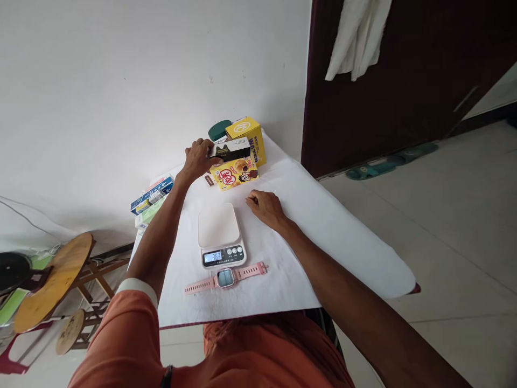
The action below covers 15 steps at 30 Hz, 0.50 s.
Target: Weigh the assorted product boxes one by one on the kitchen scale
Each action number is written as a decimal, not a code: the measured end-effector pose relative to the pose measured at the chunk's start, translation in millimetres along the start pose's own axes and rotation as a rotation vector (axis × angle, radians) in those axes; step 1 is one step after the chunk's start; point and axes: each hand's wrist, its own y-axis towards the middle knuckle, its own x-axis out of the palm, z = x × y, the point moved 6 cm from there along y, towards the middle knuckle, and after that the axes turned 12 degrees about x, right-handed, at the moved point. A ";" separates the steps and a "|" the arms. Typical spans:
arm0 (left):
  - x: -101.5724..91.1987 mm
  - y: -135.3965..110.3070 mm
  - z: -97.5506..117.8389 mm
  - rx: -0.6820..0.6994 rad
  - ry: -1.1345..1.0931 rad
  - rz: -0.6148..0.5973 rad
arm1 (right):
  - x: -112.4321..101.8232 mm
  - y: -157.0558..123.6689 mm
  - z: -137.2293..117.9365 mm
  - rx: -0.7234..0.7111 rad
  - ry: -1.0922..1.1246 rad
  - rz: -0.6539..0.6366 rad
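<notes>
My left hand reaches to the far end of the white table and grips a black and white box lying on top of a yellow snack box. My right hand rests on the table with its fingers curled, just right of a white kitchen scale. The scale's platform is bare and its display is lit. A pink smartwatch lies flat in front of the scale, near my body.
A taller yellow box and a green round lid stand behind the snack box. Blue and green cartons lie at the table's left edge. Wooden stools stand on the left. Sandals lie by the dark door.
</notes>
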 end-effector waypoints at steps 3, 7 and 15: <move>-22.5 -26.7 2.8 0.024 -0.017 0.050 | -0.4 0.6 -0.9 -0.007 0.013 0.001; -27.6 -93.8 13.0 0.049 -0.111 0.060 | 0.5 1.9 0.4 -0.013 0.022 0.008; 31.1 -208.5 26.0 -0.102 -0.290 -0.070 | 3.1 3.1 6.6 -0.045 0.054 0.042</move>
